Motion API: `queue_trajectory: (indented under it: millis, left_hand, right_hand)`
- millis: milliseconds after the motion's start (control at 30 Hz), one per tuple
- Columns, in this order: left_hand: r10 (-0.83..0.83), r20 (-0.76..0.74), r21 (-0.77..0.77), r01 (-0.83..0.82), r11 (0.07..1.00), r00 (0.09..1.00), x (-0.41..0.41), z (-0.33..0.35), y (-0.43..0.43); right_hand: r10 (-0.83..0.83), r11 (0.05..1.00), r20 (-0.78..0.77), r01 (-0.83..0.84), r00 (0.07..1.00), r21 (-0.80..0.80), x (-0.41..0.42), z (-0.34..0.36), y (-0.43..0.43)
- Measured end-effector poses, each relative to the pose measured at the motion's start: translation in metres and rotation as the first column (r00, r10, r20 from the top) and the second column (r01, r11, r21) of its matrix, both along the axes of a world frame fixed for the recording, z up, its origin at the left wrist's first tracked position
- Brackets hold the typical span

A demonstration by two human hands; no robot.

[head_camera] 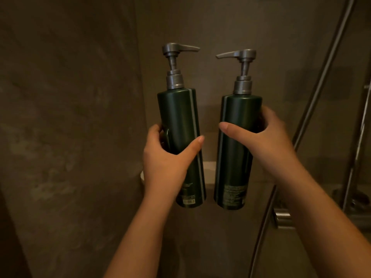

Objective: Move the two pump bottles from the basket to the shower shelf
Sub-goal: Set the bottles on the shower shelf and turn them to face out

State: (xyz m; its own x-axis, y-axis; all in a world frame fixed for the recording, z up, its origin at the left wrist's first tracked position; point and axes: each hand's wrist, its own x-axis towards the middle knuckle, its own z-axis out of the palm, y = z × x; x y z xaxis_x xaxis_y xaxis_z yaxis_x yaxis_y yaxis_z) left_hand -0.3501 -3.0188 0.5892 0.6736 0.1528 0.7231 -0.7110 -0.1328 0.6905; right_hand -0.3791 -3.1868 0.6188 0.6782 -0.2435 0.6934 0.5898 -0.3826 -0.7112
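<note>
Two dark green pump bottles with grey pump heads are held up in front of a brown shower wall. My left hand [166,157] grips the left bottle [178,117] around its middle; its spout points right. My right hand [267,137] grips the right bottle [239,117] around its middle; its spout points left. Both bottles are nearly upright and a little apart from each other. Behind and between them a pale shelf [209,173] shows on the wall, mostly hidden by the bottles and my hands. The basket is out of view.
A metal shower rail [329,63] runs diagonally on the right, with a hose and a chrome valve fitting [282,217] below my right forearm. A wall corner [138,77] runs down just left of the bottles.
</note>
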Motion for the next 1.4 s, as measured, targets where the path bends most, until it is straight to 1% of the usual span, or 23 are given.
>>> queue_trajectory:
  millis: [300, 500, 633, 767, 933, 1100, 1300, 1400]
  left_hand:
    - [0.053, -0.005, -0.021, -0.053, 0.998, 0.999, 0.041, 0.021, -0.013]
    - [0.072, -0.061, -0.016, -0.073, 0.997, 0.996, 0.066, 0.017, -0.017]
    - [0.088, -0.052, -0.008, -0.088, 0.996, 0.995, 0.078, 0.012, -0.022]
    - [0.084, -0.047, -0.032, -0.085, 0.996, 0.995, 0.086, 0.005, -0.024]
    - [0.085, -0.048, -0.055, -0.088, 0.995, 0.995, 0.093, 0.003, -0.026]
    - [0.106, -0.049, -0.056, -0.109, 0.992, 0.993, 0.096, 0.001, -0.029]
    - [0.151, -0.044, -0.047, -0.153, 0.987, 0.988, 0.103, 0.000, -0.031]
    - [0.168, -0.044, -0.034, -0.170, 0.985, 0.985, 0.103, 0.000, -0.030]
  right_hand:
    - [0.006, 1.000, 0.052, -0.006, 0.999, 0.001, 0.041, 0.033, -0.006]
    - [0.007, 1.000, 0.040, -0.007, 0.999, 0.013, 0.070, 0.031, -0.007]
    - [0.014, 1.000, 0.021, -0.015, 1.000, 0.009, 0.086, 0.027, -0.004]
    - [0.010, 1.000, -0.001, -0.010, 1.000, 0.003, 0.100, 0.018, -0.002]
    - [-0.016, 1.000, 0.011, 0.016, 1.000, 0.017, 0.110, 0.015, 0.000]
    - [-0.070, 0.997, 0.022, 0.070, 0.997, 0.020, 0.115, 0.011, 0.004]
    - [-0.222, 0.975, 0.021, 0.221, 0.975, 0.021, 0.117, 0.009, 0.012]
    - [-0.249, 0.968, -0.003, 0.249, 0.969, 0.016, 0.117, 0.010, 0.015]
